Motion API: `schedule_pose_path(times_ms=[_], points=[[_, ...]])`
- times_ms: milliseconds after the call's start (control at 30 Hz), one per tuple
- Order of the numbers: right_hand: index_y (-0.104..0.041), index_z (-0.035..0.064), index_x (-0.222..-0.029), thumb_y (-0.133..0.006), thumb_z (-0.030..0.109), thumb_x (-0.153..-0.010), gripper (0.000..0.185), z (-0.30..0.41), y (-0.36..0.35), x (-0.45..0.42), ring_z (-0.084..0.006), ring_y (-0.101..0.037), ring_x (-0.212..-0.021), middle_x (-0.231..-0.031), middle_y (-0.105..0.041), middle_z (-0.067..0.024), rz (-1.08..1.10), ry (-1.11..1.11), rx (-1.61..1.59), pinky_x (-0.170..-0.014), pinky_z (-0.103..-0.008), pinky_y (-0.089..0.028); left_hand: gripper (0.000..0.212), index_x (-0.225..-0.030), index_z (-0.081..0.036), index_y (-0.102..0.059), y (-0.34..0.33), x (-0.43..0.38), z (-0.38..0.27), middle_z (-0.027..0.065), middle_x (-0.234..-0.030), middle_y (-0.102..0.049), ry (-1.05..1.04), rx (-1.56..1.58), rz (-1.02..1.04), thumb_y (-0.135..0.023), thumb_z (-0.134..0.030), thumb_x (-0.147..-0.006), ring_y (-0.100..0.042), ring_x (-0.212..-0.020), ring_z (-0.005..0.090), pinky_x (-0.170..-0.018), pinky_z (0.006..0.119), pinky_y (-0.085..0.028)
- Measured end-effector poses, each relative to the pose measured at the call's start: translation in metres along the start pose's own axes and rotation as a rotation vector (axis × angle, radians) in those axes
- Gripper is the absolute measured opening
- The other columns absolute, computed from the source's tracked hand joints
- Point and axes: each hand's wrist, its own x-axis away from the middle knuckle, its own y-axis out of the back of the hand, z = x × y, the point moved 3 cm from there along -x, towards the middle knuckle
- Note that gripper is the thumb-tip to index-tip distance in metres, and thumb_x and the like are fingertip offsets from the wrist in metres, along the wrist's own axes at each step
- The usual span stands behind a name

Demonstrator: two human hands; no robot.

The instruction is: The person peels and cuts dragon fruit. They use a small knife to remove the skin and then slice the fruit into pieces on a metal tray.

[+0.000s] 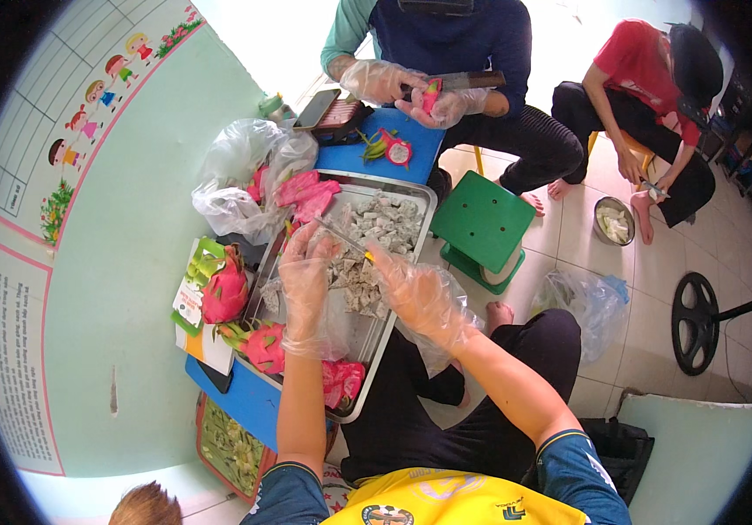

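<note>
My right hand (419, 298), in a clear plastic glove, is shut on a knife (344, 237) with a yellow part at its handle. The blade points up and left to my gloved left hand (307, 262). My left hand's fingers are curled near the blade; whether they hold a piece of fruit cannot be seen. Both hands are above a metal tray (430, 197) with diced dragon fruit (386, 223). Pink dragon fruit peels (307, 191) lie at its far left part. Near my left forearm are a dragon fruit (264, 346) and more peel (342, 382).
Across the blue table (376, 169), a co-worker's gloved hands hold a large knife (474, 80) and dragon fruit. A green scale (484, 220) stands right of the tray. A whole dragon fruit (225, 289) and plastic bag (235, 177) lie left. Another person cuts above a metal bowl (614, 222).
</note>
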Motion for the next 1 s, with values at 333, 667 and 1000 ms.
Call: schedule_pose_path(times_ms=[333,667,1000], points=[[-0.038,0.0129,-0.157,-0.059,0.022,-0.100,0.061,-0.005,-0.006,0.002,-0.0324,-0.070,-0.063,-0.094,-0.071,-0.0177,0.032,-0.007,0.005,-0.052,-0.0444,-0.055,0.044,-0.135,0.008,-0.058,0.002,0.001,0.000,0.0124,-0.124,-0.066,0.016,-0.042,-0.023,-0.072,0.000,-0.094,-0.067,-0.108,0.0184,-0.094,0.033,-0.059],[-0.038,0.0122,-0.157,-0.063,0.018,-0.094,0.068,0.002,0.003,-0.002,-0.0375,-0.071,-0.072,-0.100,-0.072,-0.0193,0.113,-0.081,-0.031,-0.060,-0.0491,-0.057,0.044,-0.134,0.007,-0.060,0.004,0.008,0.015,0.0125,-0.125,-0.067,0.012,-0.148,-0.028,-0.074,-0.003,-0.093,-0.067,-0.105,0.0170,-0.093,0.029,-0.054],[-0.036,0.0080,-0.158,-0.064,0.015,-0.091,0.073,-0.005,0.001,-0.001,-0.0366,-0.071,-0.075,-0.096,-0.071,-0.0190,0.074,-0.037,-0.062,-0.064,-0.0483,-0.058,0.045,-0.136,0.006,-0.059,-0.001,0.011,0.024,0.0117,-0.118,-0.070,0.125,-0.020,-0.014,-0.074,-0.008,-0.096,-0.070,-0.096,0.0159,-0.087,0.028,-0.057]])
